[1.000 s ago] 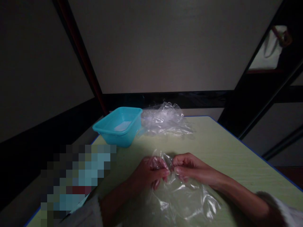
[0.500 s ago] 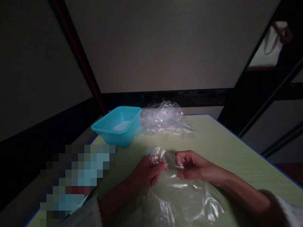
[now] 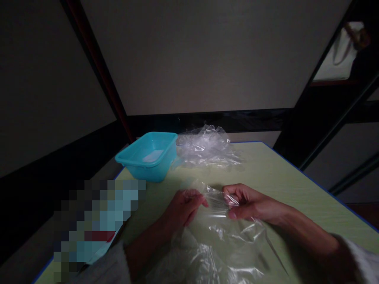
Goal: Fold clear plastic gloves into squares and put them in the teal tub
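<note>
A clear plastic bag [image 3: 219, 240] lies crinkled over the near part of the table, its upper edge stretched between my two hands. My left hand [image 3: 188, 205] pinches the film at its left side, fingers curled. Opposite it, my right hand [image 3: 247, 203] grips the same edge between thumb and curled fingers. Beyond my hands, a heap of clear plastic bags [image 3: 205, 148] rests at the far edge, beside a turquoise basin [image 3: 148, 167] with a white piece [image 3: 153, 156] inside.
The pale green table [image 3: 299, 193] has a blue edge. At the left lies a pixelated light-blue item [image 3: 118, 209] with a red part. Behind the table stand grey panels [image 3: 192, 59]; a white bag [image 3: 339, 59] is at the upper right.
My hands have moved slightly apart, and the film between them is pulled tauter. The right hand has shifted a little to the right, the left hand a little to the left.
</note>
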Motion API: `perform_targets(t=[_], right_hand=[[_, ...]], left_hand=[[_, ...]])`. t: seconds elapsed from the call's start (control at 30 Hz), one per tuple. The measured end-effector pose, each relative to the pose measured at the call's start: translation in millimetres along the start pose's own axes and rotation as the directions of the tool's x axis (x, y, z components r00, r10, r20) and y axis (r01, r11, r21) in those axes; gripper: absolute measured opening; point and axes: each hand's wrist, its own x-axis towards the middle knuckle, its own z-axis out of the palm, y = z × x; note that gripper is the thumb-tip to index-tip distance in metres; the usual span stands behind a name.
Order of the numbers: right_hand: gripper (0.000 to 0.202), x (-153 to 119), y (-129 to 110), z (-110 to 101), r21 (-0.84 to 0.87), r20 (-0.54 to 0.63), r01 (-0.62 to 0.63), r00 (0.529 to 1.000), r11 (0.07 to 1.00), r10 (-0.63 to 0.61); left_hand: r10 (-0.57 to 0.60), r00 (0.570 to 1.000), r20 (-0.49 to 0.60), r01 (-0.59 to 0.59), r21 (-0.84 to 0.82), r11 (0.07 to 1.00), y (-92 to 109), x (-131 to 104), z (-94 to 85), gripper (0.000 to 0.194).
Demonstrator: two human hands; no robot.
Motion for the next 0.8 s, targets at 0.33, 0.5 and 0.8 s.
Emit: perform_targets(t=[0.33, 0.5, 0.8], right_hand=[[0.022, -2.0, -4.1, -11.6, 0.02, -0.083, 0.02, 0.996, 1.0, -0.018], [0.025, -1.6, -6.8, -14.5, 0.017, -0.198, 0.061, 0.979, 0.998, -0.056], [0.034, 5.4, -4.0, -9.7, 0.024, -0.498, 0.257, 0.841, 0.966, -0.211]], left_hand=[[0.02, 0.992, -0.124, -0.019, 0.011, 1.0, 3.1, 0.2, -2.2, 0.048], [0.022, 0.982, -0.187, -0.019, 0.015, 1.0, 4.9, 1.1, -3.2, 0.049], [0.016, 0.963, -0.27, -0.021, -0.016, 1.0, 1.1, 0.7, -1.8, 0.046]])
